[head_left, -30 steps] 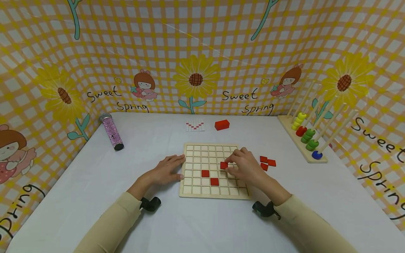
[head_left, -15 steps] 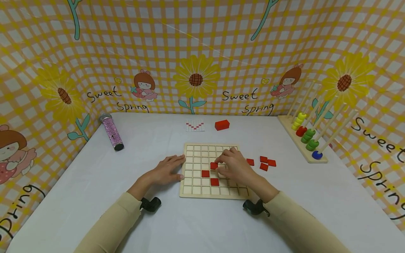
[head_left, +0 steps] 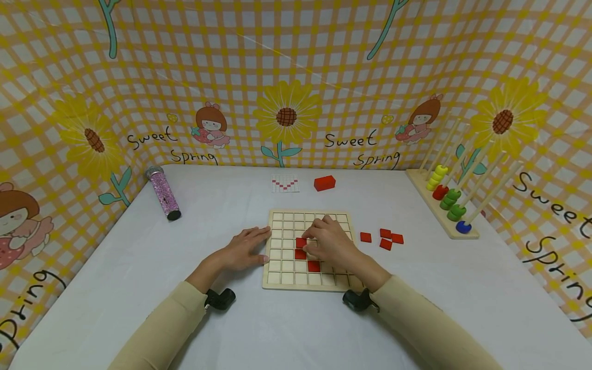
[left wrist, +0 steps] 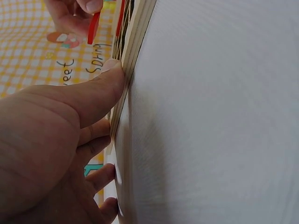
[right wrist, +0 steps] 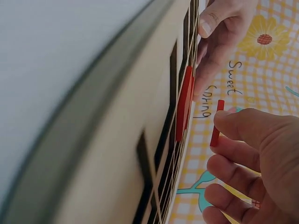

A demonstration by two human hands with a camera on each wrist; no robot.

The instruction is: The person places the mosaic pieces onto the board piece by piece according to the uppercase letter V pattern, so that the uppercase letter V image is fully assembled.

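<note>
The person's right hand (head_left: 330,241) reaches in over the wooden grid board (head_left: 287,277) from the side of the worktop's right edge, thumb and forefinger closed to a pinch on a red tile (head_left: 301,242), the rest of its fingers loosely bent. The tile sits at the tips, on the side toward the worktop's left edge; it looks square, so there is no long axis to speak of. From the right wrist it shows edge-on and apart from the board, roughly parallel to its face. From the head it appears just beyond a laid tile (head_left: 300,254), toward the far edge, though I can't be sure which cell is under it; a second laid tile (head_left: 314,266) lies diagonally nearer the front edge. The left hand (head_left: 242,249) is farther from the held tile, its fingers spread and grasping nothing, touching the board's left edge. Loose red tiles (head_left: 385,234) lie between the board and the worktop's right edge. By the far edge are a card (head_left: 285,183) printed with red squares in a V, its finer marks too small to read, and a red block (head_left: 325,183). I make out no brand anywhere; the only legible writing is "Sweet Spring", repeated on the checked cloth (head_left: 287,67) behind the worktop (head_left: 277,329).
</note>
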